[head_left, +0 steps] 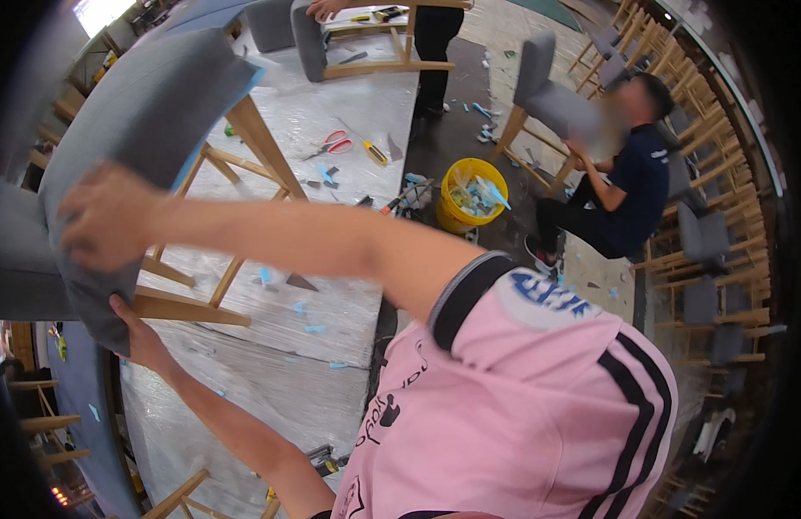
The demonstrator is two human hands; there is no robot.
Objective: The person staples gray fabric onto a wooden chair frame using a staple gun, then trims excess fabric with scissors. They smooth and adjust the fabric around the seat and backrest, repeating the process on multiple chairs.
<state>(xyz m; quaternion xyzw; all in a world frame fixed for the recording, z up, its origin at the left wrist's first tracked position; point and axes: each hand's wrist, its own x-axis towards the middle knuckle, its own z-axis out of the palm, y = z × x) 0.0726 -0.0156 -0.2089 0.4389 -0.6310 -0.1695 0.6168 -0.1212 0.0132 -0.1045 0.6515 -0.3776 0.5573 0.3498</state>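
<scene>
Handling gray chair (149, 104) on scrap-strewn, film-covered table (271, 372); across room, stacked chairs (703, 233).
Gripping with left hand (148, 346); spreading blurred right hand (111, 216) over it.

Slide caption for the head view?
Left hand grips a grey upholstered chair, blurred right hand over it; red-handled scissors on plastic-covered table.

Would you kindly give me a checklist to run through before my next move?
1. Left hand on the gray chair: ok, thumb against the upholstery.
2. Right hand firmly gripping: cannot tell, blurred.
3. Scissors put away: not ok, lying loose on the plastic-covered table.
4. Blue scraps cleared: not ok, some on the table.
5. Yellow bucket upright: ok, holding scraps.
</scene>
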